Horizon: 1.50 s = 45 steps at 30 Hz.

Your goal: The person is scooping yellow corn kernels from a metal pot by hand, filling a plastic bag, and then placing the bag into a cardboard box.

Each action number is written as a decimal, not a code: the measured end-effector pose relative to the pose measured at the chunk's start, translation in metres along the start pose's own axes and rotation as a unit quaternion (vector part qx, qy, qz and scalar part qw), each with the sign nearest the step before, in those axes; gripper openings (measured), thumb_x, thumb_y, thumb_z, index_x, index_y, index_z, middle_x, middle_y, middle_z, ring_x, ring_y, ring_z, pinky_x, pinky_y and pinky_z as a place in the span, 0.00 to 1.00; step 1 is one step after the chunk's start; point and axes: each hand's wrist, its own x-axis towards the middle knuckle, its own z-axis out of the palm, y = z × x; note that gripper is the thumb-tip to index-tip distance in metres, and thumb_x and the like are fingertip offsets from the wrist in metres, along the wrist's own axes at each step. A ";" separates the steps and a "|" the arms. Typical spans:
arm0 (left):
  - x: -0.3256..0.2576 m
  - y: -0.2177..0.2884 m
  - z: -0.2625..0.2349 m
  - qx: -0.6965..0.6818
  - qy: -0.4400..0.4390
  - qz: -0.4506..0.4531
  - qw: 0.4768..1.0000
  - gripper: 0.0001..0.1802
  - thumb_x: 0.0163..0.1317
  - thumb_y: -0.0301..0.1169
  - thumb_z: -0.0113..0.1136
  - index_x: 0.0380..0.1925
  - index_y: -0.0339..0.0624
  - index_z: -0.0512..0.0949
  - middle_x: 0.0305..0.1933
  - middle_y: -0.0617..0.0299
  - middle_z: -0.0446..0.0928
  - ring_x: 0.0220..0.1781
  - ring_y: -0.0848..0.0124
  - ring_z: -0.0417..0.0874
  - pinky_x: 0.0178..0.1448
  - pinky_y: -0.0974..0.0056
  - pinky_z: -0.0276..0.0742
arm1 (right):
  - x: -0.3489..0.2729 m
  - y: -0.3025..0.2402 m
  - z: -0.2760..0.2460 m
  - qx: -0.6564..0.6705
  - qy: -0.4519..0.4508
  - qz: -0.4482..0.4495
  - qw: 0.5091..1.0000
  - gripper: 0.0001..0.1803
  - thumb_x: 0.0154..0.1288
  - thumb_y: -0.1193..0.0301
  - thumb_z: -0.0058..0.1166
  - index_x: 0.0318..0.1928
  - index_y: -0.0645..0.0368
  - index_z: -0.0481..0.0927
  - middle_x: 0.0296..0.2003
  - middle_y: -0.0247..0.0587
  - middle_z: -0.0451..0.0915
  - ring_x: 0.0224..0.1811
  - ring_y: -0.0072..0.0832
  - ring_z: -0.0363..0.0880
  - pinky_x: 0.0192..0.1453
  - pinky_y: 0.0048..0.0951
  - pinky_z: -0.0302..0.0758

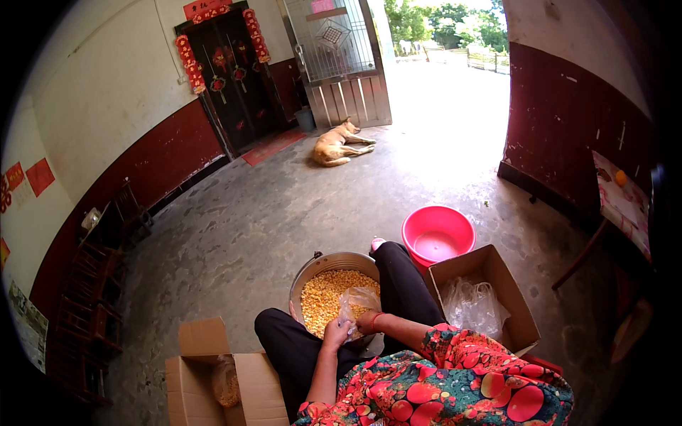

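A large metal pot (297, 284) full of yellow corn kernels (327, 290) stands between my legs. Over its near right part I hold a clear plastic bag (361, 297), its far end lying over the kernels. My left hand (339, 331) is closed on the near edge of the bag. Right beside it, my right hand (367, 322), with a red band at the wrist, also grips the bag; its fingertips are partly hidden. Whether kernels are inside this bag, I cannot tell.
An open cardboard box (261, 387) at lower left contains a filled bag (226, 383). To my right, another box (522, 312) holds clear plastic bags (472, 307), beside a pink basin (438, 234). A dog (341, 144) lies near the open door (348, 96). Wooden chairs (92, 319) line the left wall.
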 end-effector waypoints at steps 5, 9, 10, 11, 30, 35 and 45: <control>0.005 -0.008 -0.002 0.014 0.004 -0.001 1.000 0.11 0.49 0.33 0.54 0.28 0.36 0.77 0.24 0.59 0.77 0.26 0.72 0.77 0.31 0.66 0.72 | 0.001 0.000 0.001 0.005 0.006 0.002 1.000 0.16 0.48 0.63 0.42 0.34 0.56 0.78 0.32 0.47 0.77 0.36 0.41 0.76 0.43 0.37 0.70; 0.002 -0.004 -0.001 0.010 0.004 0.001 1.000 0.11 0.49 0.33 0.54 0.28 0.36 0.77 0.24 0.59 0.77 0.26 0.72 0.77 0.31 0.66 0.71 | -0.001 -0.002 -0.001 0.000 0.005 0.003 1.000 0.16 0.49 0.63 0.42 0.34 0.57 0.78 0.32 0.47 0.78 0.36 0.41 0.76 0.43 0.37 0.70; 0.001 -0.002 -0.001 0.010 0.003 0.000 1.000 0.11 0.49 0.33 0.54 0.29 0.36 0.77 0.23 0.59 0.77 0.26 0.72 0.77 0.31 0.67 0.71 | -0.001 -0.002 -0.001 -0.002 0.004 0.003 1.000 0.17 0.49 0.63 0.42 0.34 0.57 0.78 0.32 0.47 0.78 0.36 0.41 0.76 0.43 0.37 0.70; 0.000 0.000 -0.001 0.012 0.001 0.006 1.000 0.10 0.50 0.31 0.53 0.29 0.37 0.77 0.23 0.61 0.76 0.24 0.74 0.75 0.29 0.69 0.70 | -0.001 -0.002 -0.002 -0.001 0.003 0.002 1.000 0.16 0.49 0.63 0.42 0.35 0.57 0.78 0.32 0.47 0.78 0.36 0.41 0.76 0.43 0.37 0.70; -0.009 0.017 -0.001 0.072 0.009 0.021 0.997 0.11 0.48 0.34 0.54 0.29 0.38 0.77 0.23 0.58 0.77 0.26 0.71 0.78 0.32 0.66 0.72 | -0.005 -0.004 -0.007 -0.019 -0.014 0.002 1.000 0.16 0.49 0.63 0.42 0.35 0.55 0.79 0.32 0.45 0.78 0.36 0.40 0.76 0.43 0.36 0.70; -0.008 0.014 -0.002 0.073 0.011 0.017 0.997 0.13 0.47 0.35 0.54 0.29 0.38 0.77 0.22 0.57 0.76 0.26 0.70 0.77 0.31 0.66 0.72 | -0.006 -0.006 -0.008 -0.012 -0.009 0.000 1.000 0.16 0.49 0.63 0.42 0.34 0.55 0.79 0.32 0.46 0.78 0.36 0.40 0.76 0.43 0.36 0.70; 0.001 -0.002 -0.002 0.091 0.009 0.036 0.995 0.13 0.49 0.35 0.52 0.29 0.38 0.77 0.24 0.55 0.77 0.27 0.68 0.78 0.32 0.65 0.72 | 0.006 0.002 0.006 -0.009 0.007 -0.003 1.000 0.16 0.50 0.63 0.41 0.33 0.56 0.79 0.32 0.46 0.78 0.35 0.40 0.76 0.42 0.37 0.70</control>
